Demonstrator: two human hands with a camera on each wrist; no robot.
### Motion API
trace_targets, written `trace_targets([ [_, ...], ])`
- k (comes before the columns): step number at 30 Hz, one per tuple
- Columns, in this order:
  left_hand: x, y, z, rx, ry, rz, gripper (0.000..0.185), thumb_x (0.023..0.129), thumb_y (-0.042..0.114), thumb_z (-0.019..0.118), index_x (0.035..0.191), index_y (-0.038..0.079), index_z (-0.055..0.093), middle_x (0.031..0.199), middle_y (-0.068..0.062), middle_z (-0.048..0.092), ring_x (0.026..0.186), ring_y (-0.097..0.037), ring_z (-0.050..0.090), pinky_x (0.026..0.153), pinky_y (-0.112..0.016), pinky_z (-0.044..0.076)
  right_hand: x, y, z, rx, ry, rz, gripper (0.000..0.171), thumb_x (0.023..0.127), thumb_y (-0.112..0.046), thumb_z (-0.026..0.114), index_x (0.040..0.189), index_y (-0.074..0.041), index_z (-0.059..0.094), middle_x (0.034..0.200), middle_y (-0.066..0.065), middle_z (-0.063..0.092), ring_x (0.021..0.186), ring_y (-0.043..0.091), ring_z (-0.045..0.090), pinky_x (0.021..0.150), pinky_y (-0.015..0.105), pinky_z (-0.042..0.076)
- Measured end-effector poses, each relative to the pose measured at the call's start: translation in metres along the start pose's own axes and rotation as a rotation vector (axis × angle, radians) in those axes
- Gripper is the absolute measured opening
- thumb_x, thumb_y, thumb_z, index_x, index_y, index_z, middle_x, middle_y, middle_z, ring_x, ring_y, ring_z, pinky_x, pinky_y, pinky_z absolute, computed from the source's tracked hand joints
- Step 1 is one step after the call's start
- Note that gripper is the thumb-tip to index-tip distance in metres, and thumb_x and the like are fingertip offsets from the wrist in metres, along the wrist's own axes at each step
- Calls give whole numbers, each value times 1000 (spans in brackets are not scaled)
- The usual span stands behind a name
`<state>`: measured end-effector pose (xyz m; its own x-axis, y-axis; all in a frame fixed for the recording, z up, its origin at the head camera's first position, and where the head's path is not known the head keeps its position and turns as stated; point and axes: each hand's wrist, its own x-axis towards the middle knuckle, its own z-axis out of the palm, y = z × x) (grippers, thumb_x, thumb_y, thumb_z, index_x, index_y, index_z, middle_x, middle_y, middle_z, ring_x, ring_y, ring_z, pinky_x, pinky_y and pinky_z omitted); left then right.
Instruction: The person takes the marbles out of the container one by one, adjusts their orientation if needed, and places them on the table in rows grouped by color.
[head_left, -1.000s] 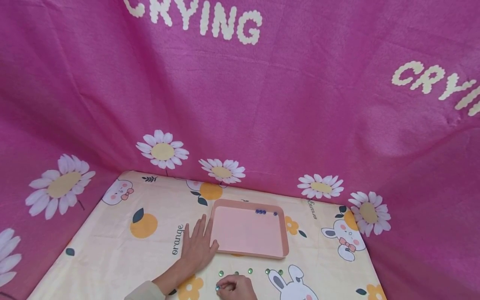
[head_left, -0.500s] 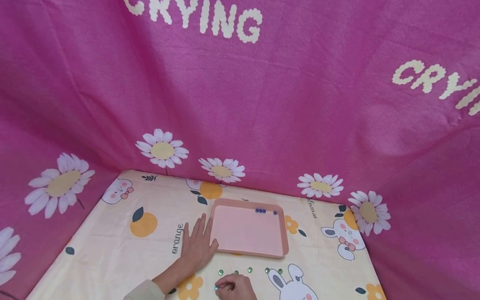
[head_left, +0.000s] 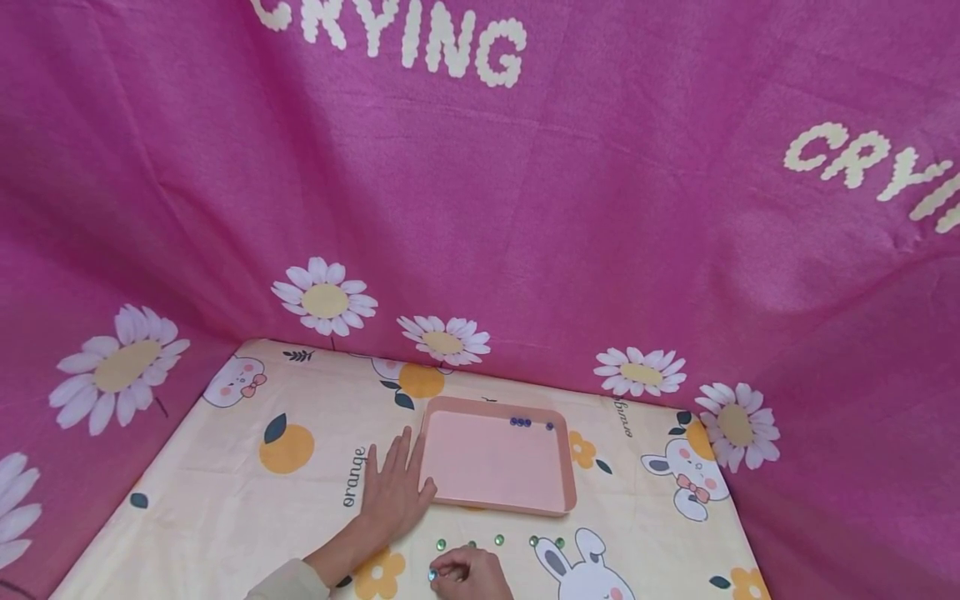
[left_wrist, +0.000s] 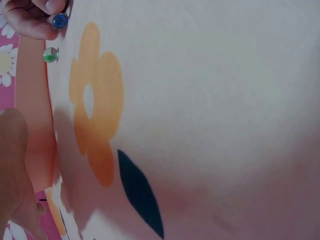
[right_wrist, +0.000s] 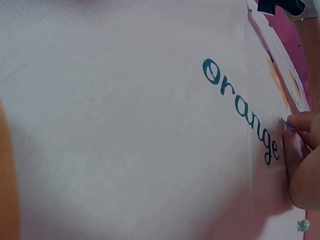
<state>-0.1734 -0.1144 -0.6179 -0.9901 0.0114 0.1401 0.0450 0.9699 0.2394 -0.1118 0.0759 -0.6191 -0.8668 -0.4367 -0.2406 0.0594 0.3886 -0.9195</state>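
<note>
My right hand pinches a glass marble between thumb and finger at the front of the table. In the left wrist view this marble looks clear with a blue swirl. Several green marbles lie in a loose row just beyond that hand; one green marble shows beside it. My left hand lies with fingers spread along the left side of a shallow pink tray. Inside, against the tray's back wall, sit several dark blue marbles, one apart from the others.
A cream tablecloth printed with oranges, flowers and rabbits covers the table. Behind and at both sides hangs a magenta curtain with daisies and lettering. The rabbit print lies right of my right hand.
Almost nothing differs. My right hand keeps the marble in nearly the same place, and my left hand stays beside the tray.
</note>
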Motion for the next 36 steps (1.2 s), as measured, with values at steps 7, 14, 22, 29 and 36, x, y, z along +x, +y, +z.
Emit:
trace_targets([
  [7, -1, 0, 0, -9, 17, 6, 73, 95, 46, 53, 155, 7, 35, 161, -19, 26, 144, -37, 30, 115, -65, 9, 0, 0, -3, 17, -7, 6, 12, 80, -8, 78, 92, -10, 78, 78, -4, 65, 71, 12, 58, 60, 20, 48],
  [14, -3, 1, 1, 5, 9, 3, 74, 95, 47, 53, 156, 8, 34, 162, -18, 24, 144, -36, 30, 115, -65, 11, 1, -20, -21, 30, 55, -56, 13, 86, -7, 73, 98, -6, 77, 85, -3, 70, 75, 11, 62, 66, 21, 51],
  [22, -3, 0, 0, 22, 9, 1, 75, 96, 48, 52, 156, 8, 33, 162, -18, 24, 145, -35, 29, 116, -65, 10, 23, -44, -57, -6, 166, -121, 17, 91, -9, 71, 106, -1, 75, 96, 6, 73, 84, 14, 67, 71, 21, 56],
  [29, -2, 0, 1, 15, 6, 3, 75, 96, 49, 51, 157, 8, 32, 162, -17, 23, 145, -35, 28, 116, -65, 9, 50, -43, -89, -78, 314, -188, 20, 91, -7, 72, 108, 1, 74, 96, 3, 73, 84, 14, 67, 71, 19, 55],
  [36, -1, 1, 0, 21, -5, -2, 76, 96, 50, 51, 157, 8, 30, 163, -17, 22, 145, -35, 28, 116, -65, 10, 78, -38, -122, -130, 460, -166, 20, 92, -6, 70, 112, -2, 74, 100, 4, 73, 90, 19, 65, 78, 19, 53],
])
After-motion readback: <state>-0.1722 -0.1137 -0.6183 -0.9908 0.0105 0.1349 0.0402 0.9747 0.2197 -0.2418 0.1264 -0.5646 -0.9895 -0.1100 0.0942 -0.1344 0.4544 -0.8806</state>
